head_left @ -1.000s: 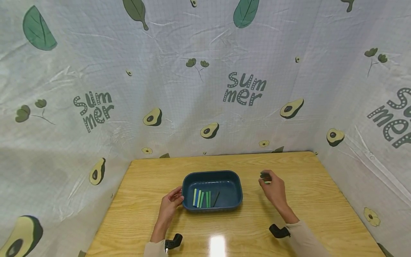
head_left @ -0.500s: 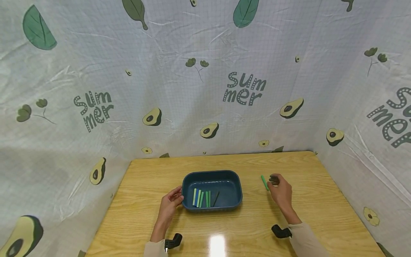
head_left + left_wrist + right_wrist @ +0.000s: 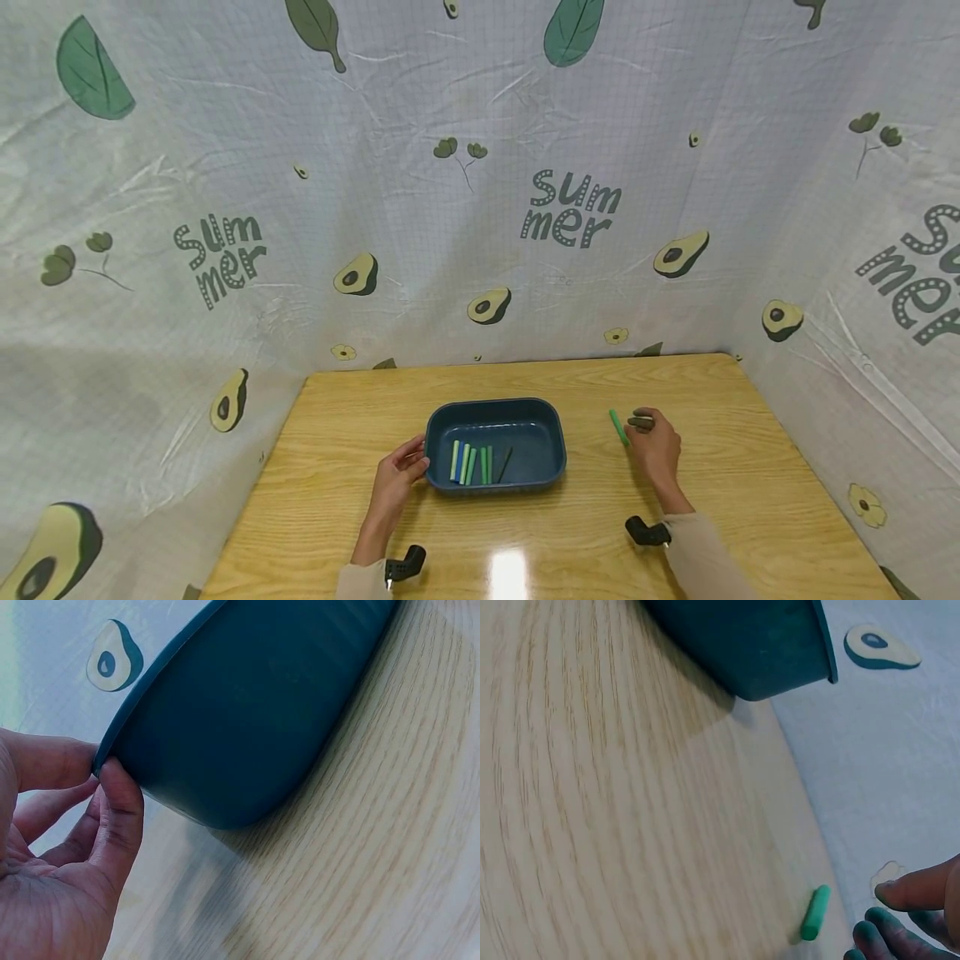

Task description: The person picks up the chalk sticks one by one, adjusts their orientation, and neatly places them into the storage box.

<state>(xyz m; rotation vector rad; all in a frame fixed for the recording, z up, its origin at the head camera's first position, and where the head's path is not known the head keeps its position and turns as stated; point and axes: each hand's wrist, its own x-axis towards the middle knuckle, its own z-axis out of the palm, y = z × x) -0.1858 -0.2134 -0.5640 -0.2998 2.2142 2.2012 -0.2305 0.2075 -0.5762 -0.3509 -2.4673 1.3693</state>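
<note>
My left hand pinches the left rim of a dark blue plastic tray between thumb and fingers. In the left wrist view, the thumb and fingertips of that hand meet over the edge of the tray. Several chalk sticks, in pale green, blue and darker green, lie side by side in the tray's left half. A green chalk stick lies on the table right of the tray. Beside it is my right hand, thumb and fingers loosely bent and apart, holding nothing; its fingertips are stained green.
A thin dark stick leans slantwise in the tray, right of the chalks. The wooden table meets a white printed sheet behind and at both sides. Each wrist wears a black camera mount.
My right hand has let go of the green chalk stick on the table and drawn slightly to the right. My left hand and the tray have stayed in place.
</note>
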